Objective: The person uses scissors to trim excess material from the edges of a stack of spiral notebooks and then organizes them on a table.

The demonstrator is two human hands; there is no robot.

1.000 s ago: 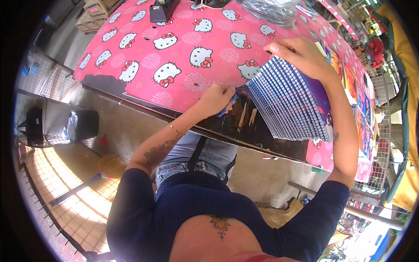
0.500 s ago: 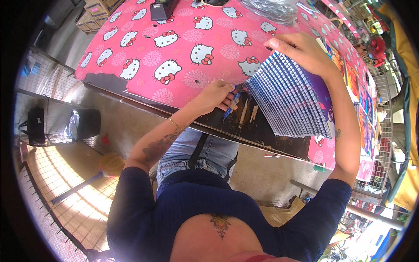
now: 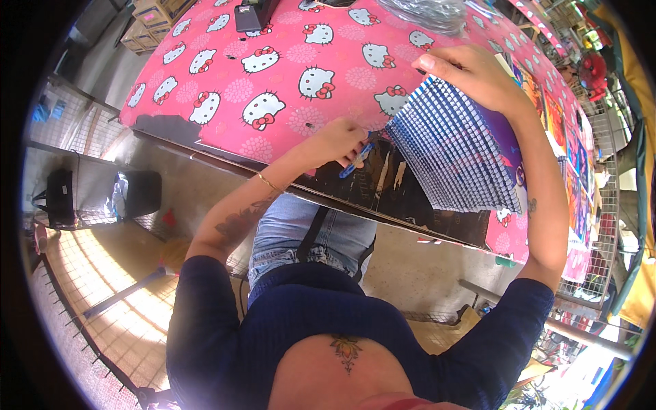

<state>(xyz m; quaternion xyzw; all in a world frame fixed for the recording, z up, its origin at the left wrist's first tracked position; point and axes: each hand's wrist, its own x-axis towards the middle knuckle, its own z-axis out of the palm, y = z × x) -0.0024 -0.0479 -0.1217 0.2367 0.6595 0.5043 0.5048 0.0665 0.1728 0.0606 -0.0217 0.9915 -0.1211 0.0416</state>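
Note:
A stack of spiral-bound notebooks leans at the near right of the table, its rows of blue and white coils facing me and a purple cover showing at its side. Over the top end of the stack, my right hand is closed, thumb on the coil side; its other fingers are partly hidden. My left hand grips a blue-handled tool that looks like pliers. Its dark tip sits at the left corner of the coils; whether it touches a wire is too small to tell.
A pink patterned cover lies over the table, torn along the dark near edge. Crumpled clear plastic and a black device are at the far side. Colourful printed covers lie at the right. A broom is below left.
The handles of the pliers have swung slightly up and left as my left hand turned. My right hand and the notebook stack have hardly moved.

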